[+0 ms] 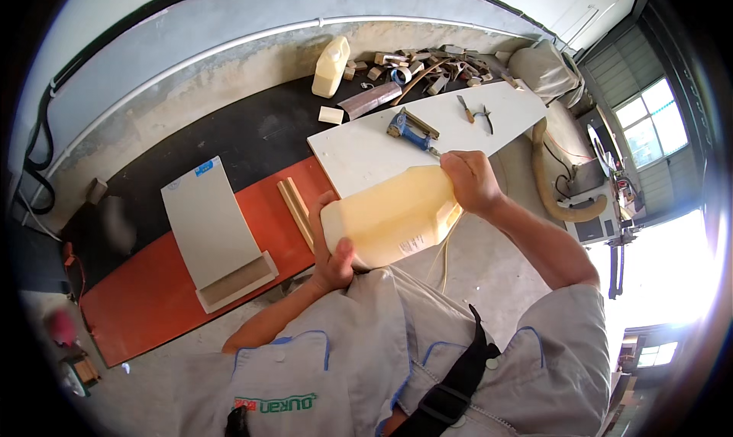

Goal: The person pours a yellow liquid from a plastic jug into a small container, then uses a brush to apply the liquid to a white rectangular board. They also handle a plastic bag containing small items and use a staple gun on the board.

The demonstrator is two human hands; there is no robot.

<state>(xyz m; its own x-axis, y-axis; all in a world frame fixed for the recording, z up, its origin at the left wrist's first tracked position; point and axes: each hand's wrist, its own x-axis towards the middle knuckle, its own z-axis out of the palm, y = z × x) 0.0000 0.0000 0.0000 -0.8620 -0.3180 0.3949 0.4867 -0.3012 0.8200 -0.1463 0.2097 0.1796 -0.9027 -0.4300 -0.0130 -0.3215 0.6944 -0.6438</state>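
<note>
1. I see a translucent pale-yellow plastic jug (389, 216), small-printed, tipped sideways before the grey work shirt (343, 322).
2. Left hand (333, 258) clasps its base, eight o'clock; right hand (473, 181) grips its top end, two o'clock.
3. Blue nail gun (412, 134): twelve o'clock.

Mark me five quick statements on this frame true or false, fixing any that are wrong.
1. The left hand and right hand both hold a yellowish jug. True.
2. The held jug is upright. False: it is tipped on its side, base toward the left hand.
3. A blue tool lies on the long white board. True.
4. No other jug is in view. False: a second jug stands on the black surface.
5. A pale panel lies partly over the red surface. True.
</note>
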